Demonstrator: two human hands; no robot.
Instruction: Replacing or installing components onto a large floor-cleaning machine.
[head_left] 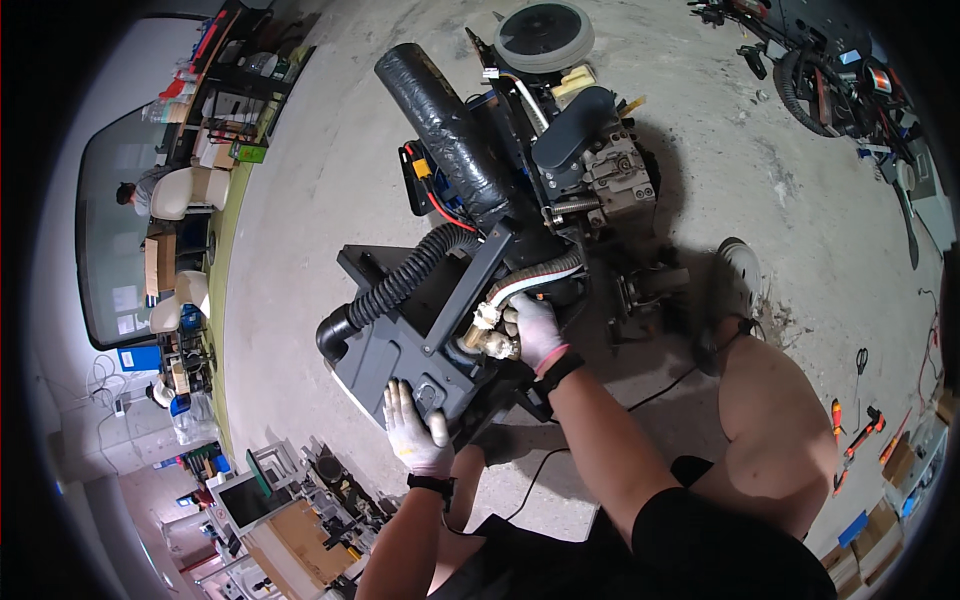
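A grey machine with a flat panel (400,345) stands on the floor in front of me. My left hand (415,437), in a white glove, lies flat on the lower edge of this panel, fingers stretched out. My gloved right hand (535,333) curls its fingers around a dirty, brownish pipe fitting (495,343) at the end of a wrapped hose (537,277). The fingers partly hide the fitting. A black corrugated hose (410,275) bends down to an elbow on the panel's left. Beyond it slants a black-wrapped cylinder (440,130).
At the machine's far end are a wheel (543,38) and a metal engine block (617,172). A black cable (655,400) crosses the floor by my legs. Hand tools (860,435) lie at right. Shelving (240,90) and a seated person (145,190) are at left.
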